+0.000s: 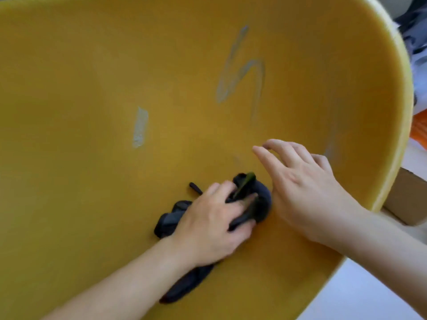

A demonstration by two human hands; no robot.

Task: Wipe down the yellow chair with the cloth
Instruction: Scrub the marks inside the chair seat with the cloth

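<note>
The yellow chair [92, 88] fills almost the whole view, its curved shell seen from close up. Pale grey smears mark it: a short streak [140, 128] at centre left and a zigzag smear [242, 68] higher to the right. A dark, crumpled cloth [261, 199] lies low on the shell. My left hand [208, 225] presses down on the cloth with its fingers curled into it. My right hand [298, 183] rests beside the cloth on its right, fingers spread on the yellow surface, holding nothing.
The chair's rim [406, 112] curves down the right side. Beyond it are a cardboard box [406, 199], something orange [420, 128], dark and white items [413, 31] at top right, and a pale floor [360, 294].
</note>
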